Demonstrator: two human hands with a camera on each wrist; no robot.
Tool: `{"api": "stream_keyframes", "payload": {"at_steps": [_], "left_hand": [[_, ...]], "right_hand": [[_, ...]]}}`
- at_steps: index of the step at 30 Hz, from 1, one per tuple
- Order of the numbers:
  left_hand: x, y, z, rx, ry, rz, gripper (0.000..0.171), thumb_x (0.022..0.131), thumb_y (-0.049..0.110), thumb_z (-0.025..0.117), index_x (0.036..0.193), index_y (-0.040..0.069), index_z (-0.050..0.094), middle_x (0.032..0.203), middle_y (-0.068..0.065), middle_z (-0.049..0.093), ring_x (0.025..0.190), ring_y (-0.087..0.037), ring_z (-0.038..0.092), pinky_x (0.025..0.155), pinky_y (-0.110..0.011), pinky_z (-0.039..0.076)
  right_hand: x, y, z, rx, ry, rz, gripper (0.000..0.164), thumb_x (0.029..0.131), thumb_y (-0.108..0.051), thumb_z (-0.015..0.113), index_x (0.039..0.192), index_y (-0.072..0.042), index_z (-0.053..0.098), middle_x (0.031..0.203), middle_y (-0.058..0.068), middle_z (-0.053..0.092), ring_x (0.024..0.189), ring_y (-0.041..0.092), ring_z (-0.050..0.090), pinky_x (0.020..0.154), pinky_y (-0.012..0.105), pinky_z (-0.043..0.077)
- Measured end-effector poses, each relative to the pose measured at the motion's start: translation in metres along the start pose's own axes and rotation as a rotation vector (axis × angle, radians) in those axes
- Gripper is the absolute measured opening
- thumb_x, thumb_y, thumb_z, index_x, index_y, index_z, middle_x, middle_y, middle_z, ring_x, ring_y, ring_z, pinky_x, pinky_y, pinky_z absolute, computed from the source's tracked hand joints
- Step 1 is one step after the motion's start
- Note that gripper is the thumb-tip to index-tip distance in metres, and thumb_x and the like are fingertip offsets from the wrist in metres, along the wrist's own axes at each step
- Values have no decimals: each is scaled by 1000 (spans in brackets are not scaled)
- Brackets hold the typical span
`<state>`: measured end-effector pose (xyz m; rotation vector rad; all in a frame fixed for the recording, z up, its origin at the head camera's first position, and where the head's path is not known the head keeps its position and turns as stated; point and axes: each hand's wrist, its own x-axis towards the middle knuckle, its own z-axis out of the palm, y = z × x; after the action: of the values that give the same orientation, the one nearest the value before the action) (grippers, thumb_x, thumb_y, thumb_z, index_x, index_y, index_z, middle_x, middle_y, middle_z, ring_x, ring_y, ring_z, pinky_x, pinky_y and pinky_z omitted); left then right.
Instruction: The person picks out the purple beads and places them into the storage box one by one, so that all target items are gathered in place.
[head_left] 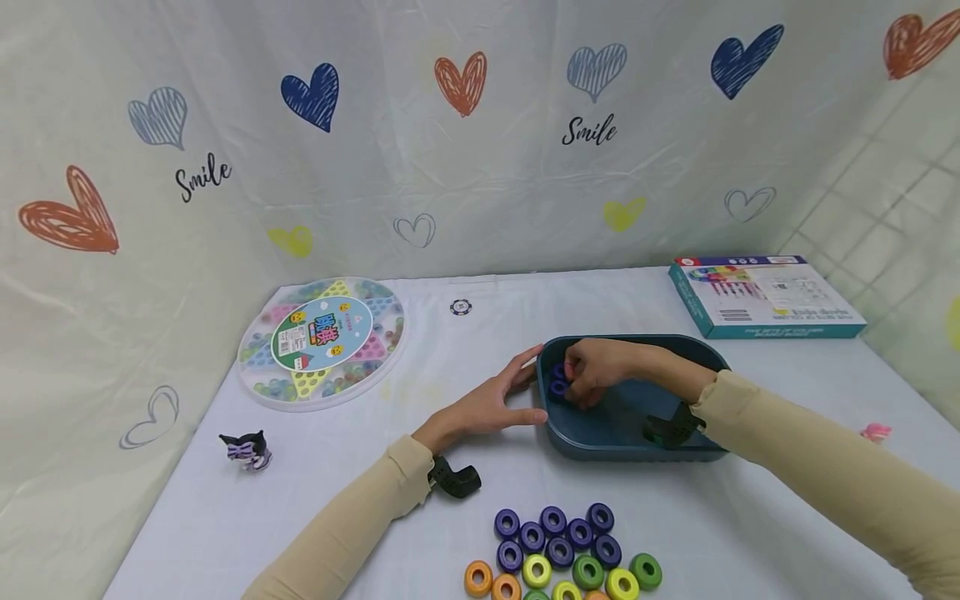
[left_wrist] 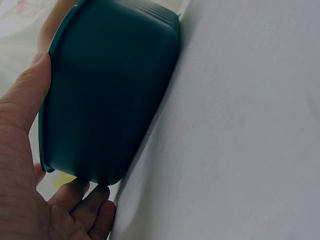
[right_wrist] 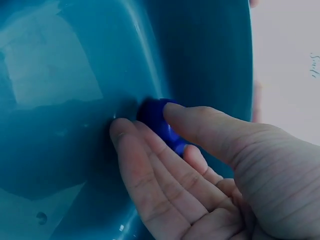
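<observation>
Fingers (right_wrist: 137, 172) of the right hand (head_left: 600, 367) pinch a purple ring (right_wrist: 154, 119) in the tub (head_left: 615, 452). Left hand (head_left: 487, 404), fingers spread, touches the tub.

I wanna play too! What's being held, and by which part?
The right hand seems to pinch a purple ring by its outer side; the left hand touches the basin at its left end.

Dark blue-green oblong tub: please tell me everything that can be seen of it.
The dark blue-green oblong tub looks like smooth, glossy plastic, with rounded corners, a thin rim and walls tapering downward. It stands upright on the white tablecloth, with dark purple rings inside its left end. The bare left hand touches that end from outside; the bare right hand reaches inside, at the rings.
</observation>
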<state>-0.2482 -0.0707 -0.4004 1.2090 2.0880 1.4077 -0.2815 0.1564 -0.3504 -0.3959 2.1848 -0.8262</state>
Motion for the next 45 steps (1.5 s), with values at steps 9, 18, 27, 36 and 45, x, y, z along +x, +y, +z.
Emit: {"api": "stream_keyframes", "payload": {"at_steps": [9, 18, 27, 36, 45], "left_hand": [[0, -2, -1, -1, 4, -21, 85, 85, 31, 62, 146, 15, 4, 145, -14, 26, 130, -16, 28, 107, -40, 22], [1, 0, -2, -9, 12, -11, 86, 85, 32, 63, 146, 16, 5, 145, -15, 26, 130, -17, 28, 106, -41, 23], [1, -2, -1, -11, 9, -7, 87, 84, 35, 62, 146, 17, 4, 146, -13, 23, 131, -16, 26, 107, -40, 22], [1, -4, 0, -14, 10, -3, 87, 84, 37, 62, 146, 16, 4, 146, -14, 23, 131, -16, 26, 107, -39, 23], [1, -4, 1, -13, 12, -13, 87, 84, 36, 63, 146, 17, 5, 146, -13, 24, 131, -15, 27, 107, -39, 22]], "right_hand": [[-35, -7, 8, -230, 107, -208, 15, 87, -23, 61, 89, -9, 54, 75, 2, 60, 62, 15, 58, 57, 27, 52], [-94, -20, 60, -313, 192, -426, 11, 86, -35, 60, 87, -25, 57, 66, -13, 54, 57, 3, 48, 50, 19, 42], [-102, 2, 104, -345, 87, -309, 10, 85, -30, 62, 94, -26, 62, 65, -19, 53, 55, -2, 48, 50, 17, 43], [-99, 21, 110, -287, 60, -302, 21, 84, -30, 63, 104, -28, 63, 67, -19, 54, 56, -2, 48, 52, 17, 43], [-101, 33, 108, -265, 51, -361, 24, 84, -31, 63, 108, -28, 62, 66, -19, 52, 55, -3, 45, 50, 16, 40]]}}
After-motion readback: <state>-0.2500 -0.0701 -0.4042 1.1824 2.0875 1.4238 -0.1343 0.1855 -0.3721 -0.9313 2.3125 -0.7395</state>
